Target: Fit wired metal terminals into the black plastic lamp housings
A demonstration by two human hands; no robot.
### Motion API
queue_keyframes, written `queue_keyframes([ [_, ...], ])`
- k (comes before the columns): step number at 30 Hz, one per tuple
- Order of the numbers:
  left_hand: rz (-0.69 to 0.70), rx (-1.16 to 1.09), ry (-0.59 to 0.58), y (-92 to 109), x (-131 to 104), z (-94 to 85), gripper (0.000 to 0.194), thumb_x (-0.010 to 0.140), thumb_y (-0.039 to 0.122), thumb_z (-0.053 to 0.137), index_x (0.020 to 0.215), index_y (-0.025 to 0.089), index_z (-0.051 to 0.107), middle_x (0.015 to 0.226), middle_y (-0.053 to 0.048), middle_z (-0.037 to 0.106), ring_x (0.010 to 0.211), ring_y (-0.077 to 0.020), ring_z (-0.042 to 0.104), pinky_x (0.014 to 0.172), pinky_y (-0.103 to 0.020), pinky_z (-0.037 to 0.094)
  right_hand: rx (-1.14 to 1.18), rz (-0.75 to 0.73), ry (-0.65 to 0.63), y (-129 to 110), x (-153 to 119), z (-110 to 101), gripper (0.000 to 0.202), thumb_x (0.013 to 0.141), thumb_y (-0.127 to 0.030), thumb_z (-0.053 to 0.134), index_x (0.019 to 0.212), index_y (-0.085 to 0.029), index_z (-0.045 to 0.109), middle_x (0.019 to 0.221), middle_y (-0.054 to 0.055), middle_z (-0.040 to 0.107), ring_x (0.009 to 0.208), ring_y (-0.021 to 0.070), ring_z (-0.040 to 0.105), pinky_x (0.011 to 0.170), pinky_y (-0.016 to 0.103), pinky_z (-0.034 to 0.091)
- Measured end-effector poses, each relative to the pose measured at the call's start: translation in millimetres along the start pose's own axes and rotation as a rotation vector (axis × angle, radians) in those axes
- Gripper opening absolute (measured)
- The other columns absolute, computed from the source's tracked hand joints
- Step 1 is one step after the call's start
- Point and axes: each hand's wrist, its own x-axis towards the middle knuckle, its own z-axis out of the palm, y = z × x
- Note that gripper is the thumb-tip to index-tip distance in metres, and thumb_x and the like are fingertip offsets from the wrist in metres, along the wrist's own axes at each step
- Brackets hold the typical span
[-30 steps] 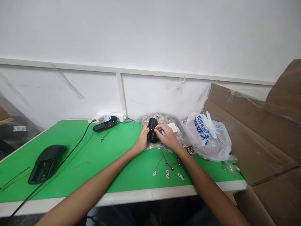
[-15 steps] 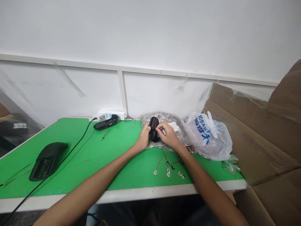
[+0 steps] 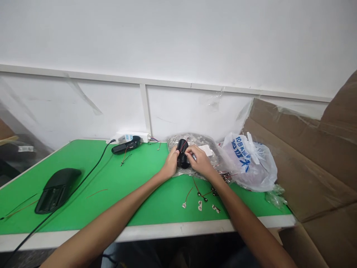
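Observation:
A black oblong device (image 3: 183,146) with a thin red wire across it is held upright over a clear plastic bag (image 3: 209,141) at the table's back. My left hand (image 3: 170,163) grips its left side. My right hand (image 3: 198,159) is closed in a pinch at the device's right side; what the fingertips hold is too small to tell. Below the hands lie small metal contacts (image 3: 200,206), some with red wires. A second black device (image 3: 126,146) rests at the back left, with thin wires beside it.
A black curved shell (image 3: 57,190) and a black cable (image 3: 80,190) lie on the green table (image 3: 150,208) at left. A white power strip (image 3: 134,136) is by the wall. At right are a tied white bag (image 3: 251,163) and a large cardboard box (image 3: 304,160).

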Motion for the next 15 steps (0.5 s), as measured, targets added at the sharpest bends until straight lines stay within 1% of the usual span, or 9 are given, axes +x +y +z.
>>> queue_keyframes([
  [3, 0.027, -0.013, -0.003, 3.5, -0.1, 0.4, 0.037, 0.098, 0.05, 0.045, 0.103, 0.019, 0.065, 0.097, -0.004, 0.062, 0.091, -0.021, 0.054, 0.085, -0.034, 0.049, 0.006, 0.008, -0.003, 1.3, 0.2, 0.5, 0.009, 0.099, -0.021, 0.053, 0.093, -0.023, 0.059, 0.09, 0.005, 0.065, 0.084, 0.0213, 0.061, 0.08, 0.034, 0.05],
  [6, 0.008, -0.021, -0.004, 5.2, 0.9, 0.1, 0.036, 0.097, 0.049, 0.044, 0.101, 0.019, 0.064, 0.095, -0.004, 0.062, 0.091, -0.0215, 0.054, 0.085, -0.034, 0.048, 0.045, 0.037, -0.004, 2.1, 0.9, -0.4, 0.008, 0.098, -0.022, 0.055, 0.092, -0.023, 0.061, 0.09, 0.005, 0.067, 0.083, 0.0206, 0.062, 0.079, 0.033, 0.05],
  [11, -0.03, -0.027, -0.041, 4.3, 3.6, -1.6, 0.035, 0.094, 0.049, 0.045, 0.099, 0.019, 0.063, 0.093, -0.003, 0.06, 0.09, -0.021, 0.053, 0.083, -0.034, 0.047, 0.083, 0.053, 0.0, 1.6, 1.7, -2.9, 0.009, 0.097, -0.024, 0.057, 0.09, -0.022, 0.062, 0.088, 0.004, 0.067, 0.081, 0.0195, 0.062, 0.078, 0.032, 0.051],
  [15, -0.018, -0.032, -0.012, 2.9, 3.7, -0.8, 0.036, 0.094, 0.05, 0.046, 0.099, 0.02, 0.064, 0.096, -0.004, 0.062, 0.092, -0.0217, 0.054, 0.086, -0.034, 0.048, 0.064, 0.047, -0.008, 1.0, 1.0, -2.9, 0.009, 0.098, -0.023, 0.056, 0.092, -0.022, 0.062, 0.089, 0.004, 0.067, 0.082, 0.0201, 0.063, 0.079, 0.032, 0.051],
])
